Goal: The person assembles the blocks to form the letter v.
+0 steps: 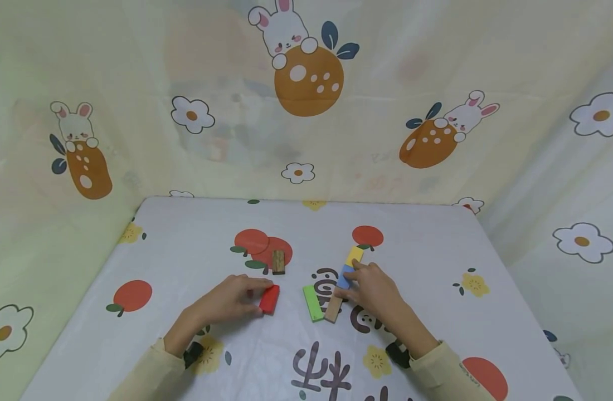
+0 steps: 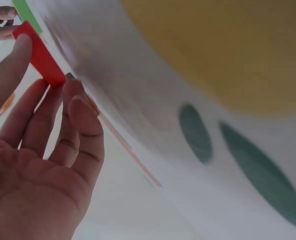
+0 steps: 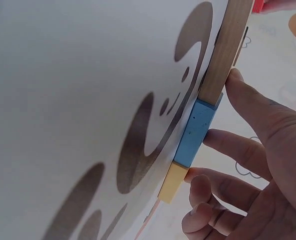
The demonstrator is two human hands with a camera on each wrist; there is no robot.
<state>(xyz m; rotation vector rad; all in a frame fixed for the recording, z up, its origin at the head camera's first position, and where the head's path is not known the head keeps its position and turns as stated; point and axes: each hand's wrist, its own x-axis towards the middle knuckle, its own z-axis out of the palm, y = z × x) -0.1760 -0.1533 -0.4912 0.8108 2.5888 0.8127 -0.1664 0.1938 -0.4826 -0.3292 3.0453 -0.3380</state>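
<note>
Between thumb and fingers, my left hand (image 1: 238,299) holds a red block (image 1: 269,299) by its two ends; the left wrist view shows the same red block (image 2: 40,54) tilted along the fingertips. My right hand (image 1: 375,289) lies over a line of three blocks set end to end. Its thumb touches the plain wooden block (image 3: 227,55), one finger the blue block (image 3: 194,132) and another the yellow block (image 3: 172,182). A green block (image 1: 313,303) lies just left of the wooden block's near end, slanted against the line.
A dark brown wooden block (image 1: 278,262) lies farther back, beyond the left hand. The white tablecloth (image 1: 422,245) has printed fruit, flowers and lettering. A patterned curtain (image 1: 236,150) hangs behind the table and at both sides.
</note>
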